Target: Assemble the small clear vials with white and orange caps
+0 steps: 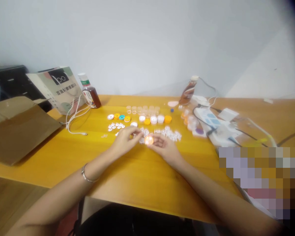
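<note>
Between the thumb and fingers of my right hand [165, 146] is a small round orange cap [148, 140] with bright white spots on its face. My left hand [126, 139] is just left of it, thumb and fingertips pinched together; anything between them is too small to make out. Behind both hands lies a pile of small clear plastic pieces [171, 133]. Several small white round pieces [116, 126] lie beyond my left hand. Farther back is a row of white, orange and teal caps [122, 117], with more white and orange caps [153, 120] to its right.
Clear little cups [139, 110] line the back. A dark drink bottle [91, 93], white cable [72, 121], paper bag [60, 88] and cardboard box [22, 127] are left. Toward the right are a brown drink bottle [188, 91], power strip [212, 123] and cables.
</note>
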Demonstrator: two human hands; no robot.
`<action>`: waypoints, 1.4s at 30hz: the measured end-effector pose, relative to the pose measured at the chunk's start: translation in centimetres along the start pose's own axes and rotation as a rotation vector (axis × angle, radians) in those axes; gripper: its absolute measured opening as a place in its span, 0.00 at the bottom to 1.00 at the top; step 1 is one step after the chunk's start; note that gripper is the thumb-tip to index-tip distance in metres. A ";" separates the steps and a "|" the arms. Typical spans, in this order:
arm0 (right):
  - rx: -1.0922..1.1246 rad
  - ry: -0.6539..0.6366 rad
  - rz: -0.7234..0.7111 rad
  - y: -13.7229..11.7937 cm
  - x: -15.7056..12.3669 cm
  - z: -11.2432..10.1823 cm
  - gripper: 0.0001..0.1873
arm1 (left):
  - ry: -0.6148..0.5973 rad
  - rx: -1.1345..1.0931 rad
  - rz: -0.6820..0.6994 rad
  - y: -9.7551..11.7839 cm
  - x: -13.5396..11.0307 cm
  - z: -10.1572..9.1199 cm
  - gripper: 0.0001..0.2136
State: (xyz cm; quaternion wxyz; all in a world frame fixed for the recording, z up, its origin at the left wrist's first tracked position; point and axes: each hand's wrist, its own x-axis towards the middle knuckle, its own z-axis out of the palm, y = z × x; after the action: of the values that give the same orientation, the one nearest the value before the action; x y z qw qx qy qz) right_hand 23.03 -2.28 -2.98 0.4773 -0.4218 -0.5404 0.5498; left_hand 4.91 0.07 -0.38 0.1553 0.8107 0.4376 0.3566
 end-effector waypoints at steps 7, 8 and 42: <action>-0.008 0.005 0.027 0.5 0.2 -0.3 0.19 | -0.182 0.419 0.088 -4.4 7.7 0.3 0.10; -0.004 0.000 0.018 0.6 0.2 -0.3 0.19 | -0.200 0.438 0.087 -4.9 8.4 0.8 0.10; -0.034 -0.031 -0.011 -1.5 -1.7 0.6 0.18 | -0.465 -0.823 -0.092 -1.2 -0.1 -2.7 0.17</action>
State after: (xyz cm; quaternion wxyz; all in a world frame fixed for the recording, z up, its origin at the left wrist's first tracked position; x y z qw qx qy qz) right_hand 22.81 -4.09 -1.57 0.4646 -0.4186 -0.5591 0.5444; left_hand 2.20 0.52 0.74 0.5729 0.7200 0.2491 0.3022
